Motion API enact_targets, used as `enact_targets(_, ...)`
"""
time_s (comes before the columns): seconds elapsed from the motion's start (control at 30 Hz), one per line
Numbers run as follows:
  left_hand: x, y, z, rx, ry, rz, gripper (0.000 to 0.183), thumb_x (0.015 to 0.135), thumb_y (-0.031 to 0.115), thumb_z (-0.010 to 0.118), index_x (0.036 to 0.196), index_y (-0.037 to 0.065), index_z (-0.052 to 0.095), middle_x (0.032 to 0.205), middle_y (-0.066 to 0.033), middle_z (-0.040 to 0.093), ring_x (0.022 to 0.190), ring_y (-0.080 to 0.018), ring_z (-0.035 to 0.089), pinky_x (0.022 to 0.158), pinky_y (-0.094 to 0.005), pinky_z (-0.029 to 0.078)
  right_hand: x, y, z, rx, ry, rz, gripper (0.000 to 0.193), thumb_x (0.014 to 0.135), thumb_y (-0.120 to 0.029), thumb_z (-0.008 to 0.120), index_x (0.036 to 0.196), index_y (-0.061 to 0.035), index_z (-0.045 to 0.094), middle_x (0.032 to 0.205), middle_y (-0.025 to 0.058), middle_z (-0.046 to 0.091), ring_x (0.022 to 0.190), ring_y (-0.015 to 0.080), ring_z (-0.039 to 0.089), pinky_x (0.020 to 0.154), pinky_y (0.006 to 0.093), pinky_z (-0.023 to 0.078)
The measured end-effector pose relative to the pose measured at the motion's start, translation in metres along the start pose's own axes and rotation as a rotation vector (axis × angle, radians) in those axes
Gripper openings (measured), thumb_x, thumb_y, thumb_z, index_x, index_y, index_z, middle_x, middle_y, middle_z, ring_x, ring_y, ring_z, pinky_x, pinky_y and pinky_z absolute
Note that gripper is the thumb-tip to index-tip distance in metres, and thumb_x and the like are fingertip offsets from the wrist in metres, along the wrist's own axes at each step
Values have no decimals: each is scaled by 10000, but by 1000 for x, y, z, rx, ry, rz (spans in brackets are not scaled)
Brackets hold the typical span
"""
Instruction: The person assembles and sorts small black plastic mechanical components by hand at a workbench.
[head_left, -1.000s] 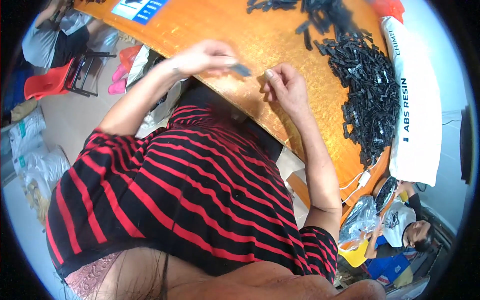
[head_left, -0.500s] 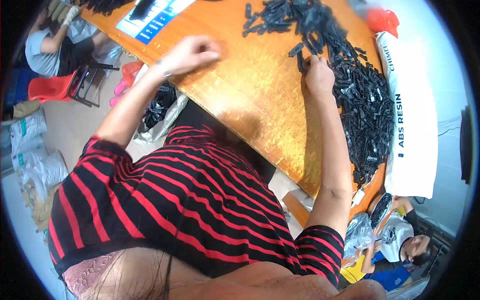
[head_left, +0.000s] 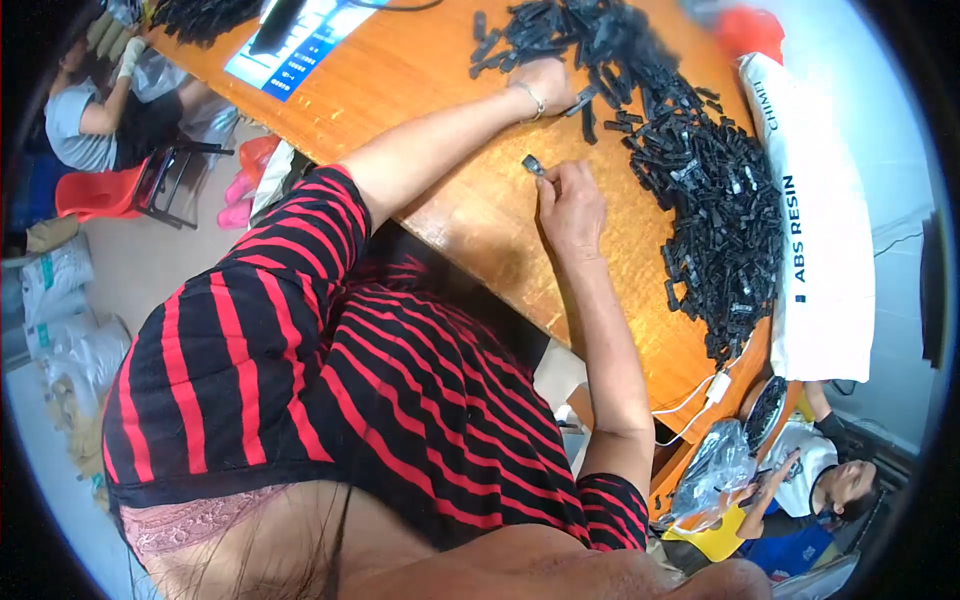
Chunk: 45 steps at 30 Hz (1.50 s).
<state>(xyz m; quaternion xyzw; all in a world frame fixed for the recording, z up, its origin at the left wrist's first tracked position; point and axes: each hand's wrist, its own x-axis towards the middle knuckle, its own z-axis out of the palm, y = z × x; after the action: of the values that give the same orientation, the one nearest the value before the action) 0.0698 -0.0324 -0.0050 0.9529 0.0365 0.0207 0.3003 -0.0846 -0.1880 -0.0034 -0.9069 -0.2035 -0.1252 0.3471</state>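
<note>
Right hand [head_left: 573, 212] over the wooden tabletop [head_left: 480, 215], fingers pinched nearly closed on a small black piece [head_left: 533, 164]; left hand [head_left: 545, 85] farther out, beside the heap of black parts [head_left: 725, 215], its fingers mostly hidden, grip and opening cannot be told; white sack [head_left: 820, 240] along the heap's right side; blurred red plastic [head_left: 750, 33] at its far end

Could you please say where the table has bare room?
The orange wooden table is bare between the blue-and-white printed sheet and the left forearm, between that forearm and the right hand, and between the right forearm and the heap of small black plastic pieces. It is crowded along the long white sack and beside the left hand.
</note>
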Motion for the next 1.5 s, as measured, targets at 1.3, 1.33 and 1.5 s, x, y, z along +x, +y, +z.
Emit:
enact_targets(1.3,-123,-42,-13,-621,-230,-36,172,863,158,778,863,10,692,711,-41,670,600,-99,625,558,-261,526,30,31,-15,693,-393,718,215,945,-150,728,859,5,607,661,49,616,468,100,546,412,258,434)
enact_targets(1.33,-124,-42,-12,-571,-205,-38,180,851,168,786,855,14,692,710,-45,670,594,-104,625,556,-274,525,30,33,-14,710,-399,732,223,943,-151,731,845,2,601,657,49,617,464,102,545,408,261,433)
enact_targets(1.5,-129,-33,-13,-343,-110,-19,222,834,251,782,847,50,688,718,-77,678,657,-174,655,623,-351,529,39,35,-14,530,-449,702,236,950,-165,727,845,-6,588,643,54,624,446,112,551,394,276,439)
